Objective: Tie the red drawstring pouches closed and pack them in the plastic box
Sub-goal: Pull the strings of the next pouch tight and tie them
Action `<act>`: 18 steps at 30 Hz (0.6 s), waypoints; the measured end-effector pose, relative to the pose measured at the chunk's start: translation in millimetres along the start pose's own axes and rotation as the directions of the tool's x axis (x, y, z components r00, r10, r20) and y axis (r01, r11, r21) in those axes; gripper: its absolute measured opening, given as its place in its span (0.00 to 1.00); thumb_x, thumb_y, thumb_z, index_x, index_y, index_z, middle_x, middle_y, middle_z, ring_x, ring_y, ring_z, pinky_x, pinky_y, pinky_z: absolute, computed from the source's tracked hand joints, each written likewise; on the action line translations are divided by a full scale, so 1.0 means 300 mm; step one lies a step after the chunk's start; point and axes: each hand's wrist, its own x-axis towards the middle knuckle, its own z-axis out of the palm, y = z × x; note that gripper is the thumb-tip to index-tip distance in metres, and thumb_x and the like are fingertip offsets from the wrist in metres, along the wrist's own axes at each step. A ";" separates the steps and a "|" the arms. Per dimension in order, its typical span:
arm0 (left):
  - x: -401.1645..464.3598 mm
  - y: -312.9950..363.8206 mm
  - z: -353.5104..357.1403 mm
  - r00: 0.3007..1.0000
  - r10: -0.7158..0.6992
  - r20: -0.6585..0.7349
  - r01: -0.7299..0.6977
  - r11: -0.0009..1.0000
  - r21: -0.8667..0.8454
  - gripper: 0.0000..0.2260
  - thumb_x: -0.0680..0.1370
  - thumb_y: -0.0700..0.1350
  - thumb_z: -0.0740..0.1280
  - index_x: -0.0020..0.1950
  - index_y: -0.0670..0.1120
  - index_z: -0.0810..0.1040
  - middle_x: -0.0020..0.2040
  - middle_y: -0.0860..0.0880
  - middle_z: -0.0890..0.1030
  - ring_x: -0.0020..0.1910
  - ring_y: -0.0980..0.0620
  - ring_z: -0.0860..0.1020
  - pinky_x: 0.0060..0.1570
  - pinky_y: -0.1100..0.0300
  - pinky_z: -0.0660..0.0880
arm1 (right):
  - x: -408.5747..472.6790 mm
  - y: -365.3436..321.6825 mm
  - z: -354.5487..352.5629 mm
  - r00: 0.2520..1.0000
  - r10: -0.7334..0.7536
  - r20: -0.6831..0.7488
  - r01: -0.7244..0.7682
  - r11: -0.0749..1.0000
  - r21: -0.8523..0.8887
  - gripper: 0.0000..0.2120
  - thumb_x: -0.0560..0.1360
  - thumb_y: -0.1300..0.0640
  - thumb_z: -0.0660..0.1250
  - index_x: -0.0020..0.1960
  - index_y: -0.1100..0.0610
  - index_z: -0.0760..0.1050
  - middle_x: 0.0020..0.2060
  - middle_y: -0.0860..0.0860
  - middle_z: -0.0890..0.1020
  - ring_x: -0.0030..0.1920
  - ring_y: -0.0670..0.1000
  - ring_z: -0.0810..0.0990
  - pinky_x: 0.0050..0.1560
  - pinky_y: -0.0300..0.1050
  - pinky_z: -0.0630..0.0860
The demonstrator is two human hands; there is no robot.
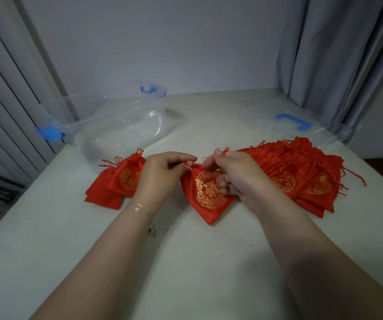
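A red pouch with a gold emblem (205,199) lies on the table in front of me, its gathered mouth held between both hands. My left hand (160,176) pinches the red drawstring at the pouch's left top. My right hand (234,174) grips the string and the pouch's mouth from the right, partly covering it. Two tied pouches (116,181) lie to the left, partly behind my left hand. A pile of several red pouches (301,174) lies to the right. The clear plastic box (121,130) with blue latches stands behind on the left, nothing visible inside.
The box's clear lid with a blue handle (294,122) lies at the back right of the white table (185,262). Grey curtains hang at the right, a wall behind. The table's left edge drops off beside the box.
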 end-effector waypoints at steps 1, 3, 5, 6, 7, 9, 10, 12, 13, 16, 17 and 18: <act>-0.001 0.003 -0.008 0.999 -0.037 0.005 0.038 0.996 -0.078 0.11 0.74 0.35 0.70 0.43 0.52 0.84 0.43 0.55 0.84 0.44 0.60 0.81 0.47 0.68 0.75 | -0.001 -0.002 -0.006 1.000 0.013 0.000 -0.013 0.997 -0.081 0.18 0.81 0.51 0.57 0.39 0.55 0.78 0.23 0.48 0.74 0.21 0.44 0.67 0.23 0.37 0.66; -0.004 0.012 -0.018 0.997 -0.067 0.027 0.070 0.988 -0.135 0.09 0.72 0.35 0.72 0.42 0.50 0.84 0.41 0.52 0.84 0.42 0.58 0.81 0.44 0.67 0.75 | -0.003 -0.009 -0.019 1.000 0.009 -0.013 -0.012 0.975 -0.220 0.17 0.79 0.52 0.59 0.37 0.53 0.80 0.21 0.48 0.72 0.19 0.42 0.68 0.22 0.34 0.64; -0.007 0.022 -0.023 0.994 -0.079 0.081 0.091 0.983 -0.159 0.08 0.72 0.33 0.72 0.43 0.47 0.82 0.40 0.48 0.82 0.38 0.54 0.80 0.42 0.65 0.76 | 0.005 -0.006 -0.032 0.985 -0.158 -0.069 0.123 0.926 -0.358 0.12 0.77 0.54 0.63 0.38 0.53 0.81 0.25 0.43 0.77 0.23 0.37 0.73 0.25 0.28 0.65; -0.008 0.027 -0.024 0.991 -0.075 0.113 0.093 0.982 -0.165 0.09 0.71 0.32 0.72 0.43 0.45 0.81 0.39 0.47 0.81 0.37 0.54 0.79 0.42 0.65 0.77 | 0.013 -0.002 -0.037 0.949 -0.296 -0.106 0.233 0.888 -0.397 0.09 0.76 0.55 0.65 0.41 0.53 0.82 0.32 0.43 0.80 0.29 0.35 0.75 0.30 0.26 0.67; -0.009 0.029 -0.025 0.988 -0.065 0.141 0.088 0.983 -0.160 0.09 0.71 0.31 0.71 0.44 0.44 0.80 0.38 0.47 0.80 0.37 0.55 0.79 0.42 0.66 0.77 | 0.019 0.002 -0.041 0.908 -0.400 -0.128 0.321 0.857 -0.402 0.06 0.75 0.55 0.66 0.44 0.52 0.82 0.40 0.43 0.81 0.34 0.34 0.75 0.35 0.26 0.68; -0.015 0.037 -0.020 0.982 -0.028 0.186 0.053 0.991 -0.127 0.09 0.71 0.30 0.71 0.44 0.43 0.78 0.37 0.47 0.80 0.37 0.54 0.79 0.42 0.64 0.78 | 0.024 0.014 -0.040 0.887 -0.454 -0.084 0.388 0.831 -0.398 0.07 0.76 0.58 0.66 0.48 0.49 0.81 0.46 0.44 0.81 0.38 0.36 0.76 0.40 0.31 0.70; -0.019 0.040 -0.017 0.980 -0.004 0.200 0.027 0.993 -0.113 0.10 0.71 0.30 0.71 0.44 0.43 0.77 0.37 0.48 0.80 0.37 0.54 0.79 0.42 0.64 0.77 | 0.028 0.023 -0.036 0.902 -0.431 -0.026 0.384 0.828 -0.410 0.08 0.76 0.59 0.65 0.49 0.49 0.81 0.46 0.44 0.82 0.41 0.38 0.78 0.44 0.34 0.73; -0.021 0.040 -0.012 0.978 0.040 0.207 -0.023 0.996 -0.081 0.09 0.70 0.31 0.72 0.44 0.43 0.76 0.36 0.50 0.79 0.37 0.55 0.78 0.42 0.62 0.76 | 0.031 0.034 -0.024 0.929 -0.361 0.080 0.355 0.811 -0.465 0.08 0.76 0.61 0.65 0.49 0.52 0.81 0.44 0.45 0.83 0.47 0.43 0.80 0.52 0.38 0.75; -0.019 0.037 -0.013 0.978 0.056 0.202 -0.043 0.997 -0.066 0.09 0.70 0.32 0.73 0.43 0.43 0.76 0.36 0.51 0.79 0.37 0.55 0.77 0.43 0.61 0.76 | 0.031 0.032 -0.023 0.933 -0.345 0.105 0.352 0.807 -0.475 0.07 0.76 0.62 0.66 0.49 0.53 0.81 0.43 0.44 0.82 0.47 0.43 0.80 0.51 0.36 0.74; -0.018 0.031 -0.014 0.978 0.114 0.175 -0.112 0.993 -0.024 0.09 0.71 0.33 0.73 0.42 0.45 0.76 0.37 0.53 0.79 0.39 0.55 0.79 0.43 0.59 0.78 | 0.024 0.023 -0.028 0.945 -0.311 0.101 0.323 0.845 -0.426 0.05 0.75 0.61 0.67 0.48 0.54 0.80 0.33 0.43 0.78 0.32 0.38 0.76 0.32 0.30 0.72; -0.021 0.033 -0.011 0.976 0.139 0.166 -0.141 0.990 0.001 0.09 0.71 0.33 0.72 0.42 0.45 0.76 0.37 0.52 0.79 0.40 0.55 0.79 0.43 0.59 0.78 | 0.018 0.021 -0.030 0.953 -0.288 0.094 0.300 0.863 -0.406 0.05 0.76 0.62 0.66 0.48 0.54 0.80 0.30 0.44 0.76 0.25 0.38 0.73 0.23 0.32 0.68; -0.026 0.035 -0.007 0.974 0.159 0.160 -0.165 0.986 0.025 0.08 0.72 0.33 0.72 0.42 0.44 0.76 0.38 0.52 0.79 0.41 0.56 0.79 0.43 0.61 0.78 | 0.012 0.019 -0.029 0.960 -0.264 0.088 0.278 0.878 -0.389 0.05 0.76 0.62 0.66 0.48 0.55 0.79 0.27 0.45 0.74 0.20 0.39 0.70 0.18 0.33 0.64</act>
